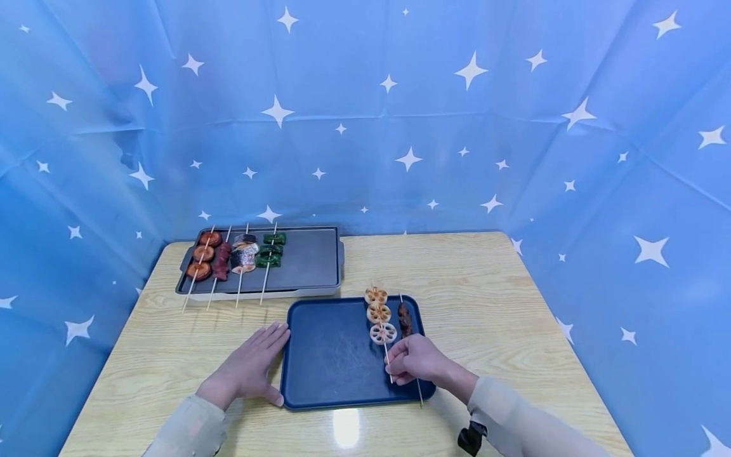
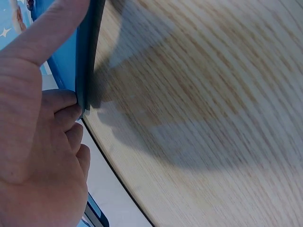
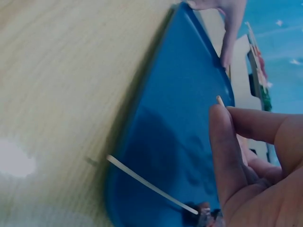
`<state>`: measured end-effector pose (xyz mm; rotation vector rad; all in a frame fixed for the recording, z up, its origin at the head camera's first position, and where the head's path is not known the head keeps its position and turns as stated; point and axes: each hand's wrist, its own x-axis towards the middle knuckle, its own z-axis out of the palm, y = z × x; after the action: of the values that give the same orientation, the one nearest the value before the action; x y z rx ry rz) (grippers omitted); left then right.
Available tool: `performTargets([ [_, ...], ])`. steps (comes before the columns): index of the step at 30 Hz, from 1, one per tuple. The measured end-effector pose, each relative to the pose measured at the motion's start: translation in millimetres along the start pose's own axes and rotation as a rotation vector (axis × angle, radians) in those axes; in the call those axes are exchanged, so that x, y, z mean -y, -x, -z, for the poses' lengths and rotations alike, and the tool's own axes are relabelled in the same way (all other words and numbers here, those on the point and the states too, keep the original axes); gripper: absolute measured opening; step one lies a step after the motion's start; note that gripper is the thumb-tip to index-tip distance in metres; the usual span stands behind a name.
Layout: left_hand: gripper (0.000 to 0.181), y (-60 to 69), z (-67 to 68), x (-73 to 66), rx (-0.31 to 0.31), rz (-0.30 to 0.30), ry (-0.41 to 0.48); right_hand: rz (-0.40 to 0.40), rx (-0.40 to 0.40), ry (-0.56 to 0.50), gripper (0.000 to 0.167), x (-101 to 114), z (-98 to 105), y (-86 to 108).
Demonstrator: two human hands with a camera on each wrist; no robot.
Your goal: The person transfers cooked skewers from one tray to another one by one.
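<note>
Lotus-root skewer, pale (browned farther up)

And here's the lotus-root skewer, three round, holed slices lined up on a pale stick, the farther two browned, the nearest whiter! It's over the right part of the dark blue tray, pinched at its near end, farthest slice overlapping the far rim, while that tray, rectangular and round-cornered, sits flat beneath.

Creased blue curtain, white four-pointed stars across it, pale wood-grain table, bright glare on its top
</note>
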<state>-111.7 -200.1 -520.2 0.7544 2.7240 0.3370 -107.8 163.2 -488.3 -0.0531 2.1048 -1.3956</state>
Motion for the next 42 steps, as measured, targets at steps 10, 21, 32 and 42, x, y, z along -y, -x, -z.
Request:
performTargets([
  [10, 0.128, 0.6, 0.8, -0.3, 0.000, -0.006, 0.003, -0.012, -0.008, -0.010, 0.005, -10.0, -7.6, 8.8],
  [21, 0.129, 0.0, 1.2, -0.1, 0.003, 0.010, -0.003, -0.021, -0.023, 0.021, 0.004, -19.4, -12.4, 15.4],
  [32, 0.129, 0.8, 1.5, -1.8, 0.003, 0.011, 0.011, -0.026, -0.051, 0.044, 0.011, -21.1, -15.5, 17.9],
  [42, 0.129, 0.4, 0.5, -0.2, 0.005, 0.013, 0.010, -0.021, -0.052, 0.130, 0.017, -22.4, -14.8, 14.5],
])
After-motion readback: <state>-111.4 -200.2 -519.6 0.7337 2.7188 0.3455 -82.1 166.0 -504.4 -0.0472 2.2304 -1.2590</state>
